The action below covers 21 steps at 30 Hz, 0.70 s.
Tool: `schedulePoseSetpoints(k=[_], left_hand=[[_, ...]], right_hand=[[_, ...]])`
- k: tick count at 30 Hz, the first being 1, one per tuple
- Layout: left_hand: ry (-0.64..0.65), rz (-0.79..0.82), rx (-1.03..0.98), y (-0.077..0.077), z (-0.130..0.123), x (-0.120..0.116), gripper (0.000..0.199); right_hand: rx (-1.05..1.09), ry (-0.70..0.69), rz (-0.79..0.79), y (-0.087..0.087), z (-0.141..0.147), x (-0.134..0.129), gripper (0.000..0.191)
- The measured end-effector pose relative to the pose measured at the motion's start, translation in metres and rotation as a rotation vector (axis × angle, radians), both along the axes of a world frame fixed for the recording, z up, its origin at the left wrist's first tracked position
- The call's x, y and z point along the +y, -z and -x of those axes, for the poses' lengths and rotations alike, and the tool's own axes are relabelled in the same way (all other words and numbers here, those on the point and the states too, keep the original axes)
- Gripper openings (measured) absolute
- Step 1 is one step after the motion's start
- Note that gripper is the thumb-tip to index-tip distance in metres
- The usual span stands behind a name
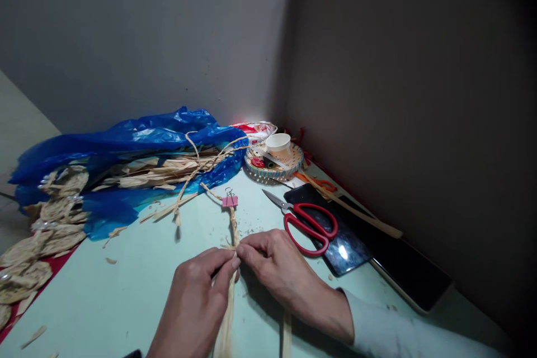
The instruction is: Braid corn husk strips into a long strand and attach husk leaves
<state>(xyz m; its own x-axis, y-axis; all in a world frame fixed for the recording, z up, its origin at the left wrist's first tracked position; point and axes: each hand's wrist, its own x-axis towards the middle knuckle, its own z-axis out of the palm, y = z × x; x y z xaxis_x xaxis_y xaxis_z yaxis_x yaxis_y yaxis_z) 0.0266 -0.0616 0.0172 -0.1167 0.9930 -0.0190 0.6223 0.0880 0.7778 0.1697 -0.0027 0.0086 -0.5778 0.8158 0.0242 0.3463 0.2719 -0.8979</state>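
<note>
A braided cord of dry, straw-coloured plant strips runs down the table towards me. At its far end a pink binder clip grips it. My left hand pinches the strips at the lower end of the braid, thumb against forefinger. Close against it, my right hand is closed on the same spot, its fingertips partly hidden. Loose flat strips hang below my left hand, and another strip comes out under my right wrist.
Red-handled scissors lie partly over a dark phone, beside another black device. A blue plastic bag holds a bundle of dry strips. Behind are a woven basket and a paper cup; braided pieces lie left.
</note>
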Motion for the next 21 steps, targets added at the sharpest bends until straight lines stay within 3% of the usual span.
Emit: schedulePoseSetpoints(k=[4, 8, 13, 17, 21], left_hand=[[0.030, -0.132, 0.180, 0.004, 0.002, -0.007, 0.033], [0.077, -0.212, 0.256, 0.007, 0.004, -0.009, 0.031], [0.064, -0.130, 0.292, 0.001, 0.006, -0.007, 0.034], [0.077, -0.067, 0.304, -0.005, 0.006, -0.005, 0.036], [0.151, -0.305, 0.467, 0.006, 0.003, -0.010, 0.030]], right_hand=[[-0.031, 0.079, -0.066, -0.002, 0.000, -0.002, 0.036], [-0.047, 0.058, -0.033, -0.004, 0.000, -0.002, 0.034], [0.010, 0.021, 0.005, -0.002, -0.003, 0.002, 0.034], [0.060, -0.035, 0.136, -0.001, -0.004, 0.007, 0.034], [0.111, -0.038, 0.174, 0.001, -0.002, 0.007, 0.031]])
